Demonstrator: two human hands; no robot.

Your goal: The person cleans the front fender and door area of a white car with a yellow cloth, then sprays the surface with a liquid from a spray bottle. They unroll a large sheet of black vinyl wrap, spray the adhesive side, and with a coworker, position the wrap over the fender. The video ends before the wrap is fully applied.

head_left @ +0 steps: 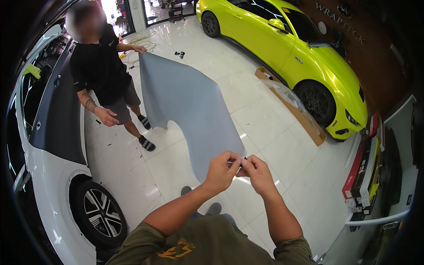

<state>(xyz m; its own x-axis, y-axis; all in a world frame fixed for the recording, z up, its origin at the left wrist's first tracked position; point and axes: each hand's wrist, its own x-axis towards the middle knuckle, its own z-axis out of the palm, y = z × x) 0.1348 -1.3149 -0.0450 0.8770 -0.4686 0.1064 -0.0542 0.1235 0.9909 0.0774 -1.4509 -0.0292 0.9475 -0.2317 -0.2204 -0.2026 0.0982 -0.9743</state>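
Observation:
A large grey-blue sheet of vinyl wrap film [194,106] stretches across the middle of the view, with a curved notch along its lower left edge. My left hand [221,171] and my right hand [259,174] meet at the film's near corner, thumbs and fingers pinched together there. Something small and dark shows between my fingertips, too small to name. At the far end, a co-worker's hand [138,48] grips the opposite corner. That person's other hand [107,116] hangs free of the film.
A white car [55,190] with dark film on its door panel [59,119] stands at the left. A bright yellow-green car [265,39] is at the far right. Beside it lies a long cardboard box [293,108] holding clear plastic. Several long boxes [360,172] lean at the right; cords [145,42] lie behind the co-worker.

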